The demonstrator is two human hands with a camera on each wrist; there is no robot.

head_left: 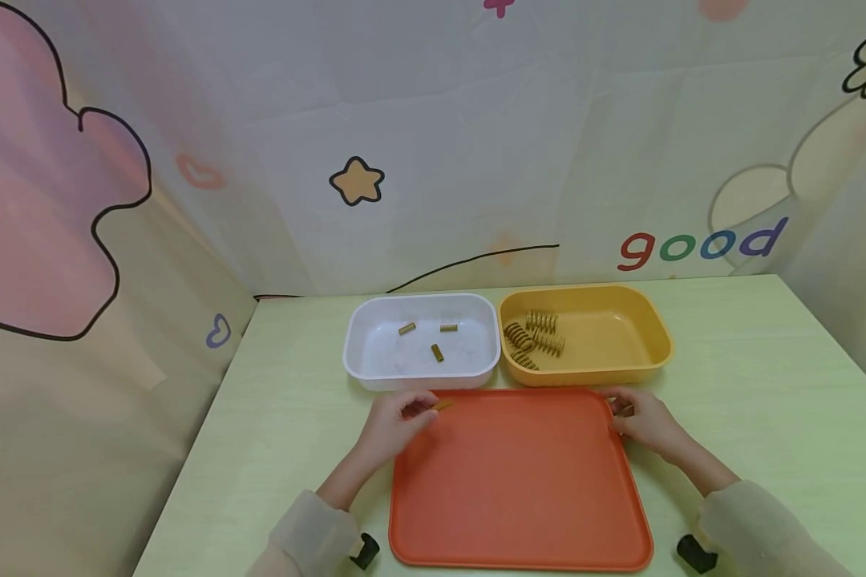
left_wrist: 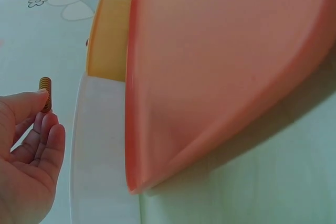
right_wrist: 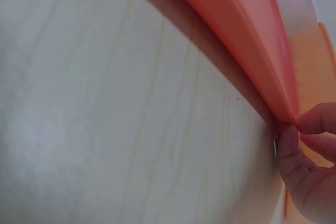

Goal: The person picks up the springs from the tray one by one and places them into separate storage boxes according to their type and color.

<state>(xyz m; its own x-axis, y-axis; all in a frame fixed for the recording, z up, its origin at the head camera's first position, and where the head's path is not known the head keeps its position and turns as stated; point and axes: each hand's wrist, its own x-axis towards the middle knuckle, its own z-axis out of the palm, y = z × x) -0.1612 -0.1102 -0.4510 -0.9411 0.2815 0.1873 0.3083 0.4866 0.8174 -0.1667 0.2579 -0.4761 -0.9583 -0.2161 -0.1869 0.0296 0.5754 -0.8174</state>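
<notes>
My left hand (head_left: pixel 397 425) pinches a small gold coil spring (left_wrist: pixel 45 95) between thumb and fingertips. It is at the far left corner of the orange-red tray (head_left: pixel 520 481), and in the head view the spring shows just over that corner. At the far right corner my right hand (head_left: pixel 645 421) has its thumb and curled fingers against the tray's rim. The right wrist view shows those fingers (right_wrist: pixel 294 156) pinching the corner, though part of the contact is hidden. Something small and brownish shows between them in the head view, too unclear to name.
Behind the tray stands a white bin (head_left: pixel 422 380) with three small gold springs (head_left: pixel 437 353). Beside it on the right, a yellow bin (head_left: pixel 613 336) has several larger coil springs (head_left: pixel 548 343) at its left end. The pale green table (head_left: pixel 281 385) meets a printed cloth backdrop.
</notes>
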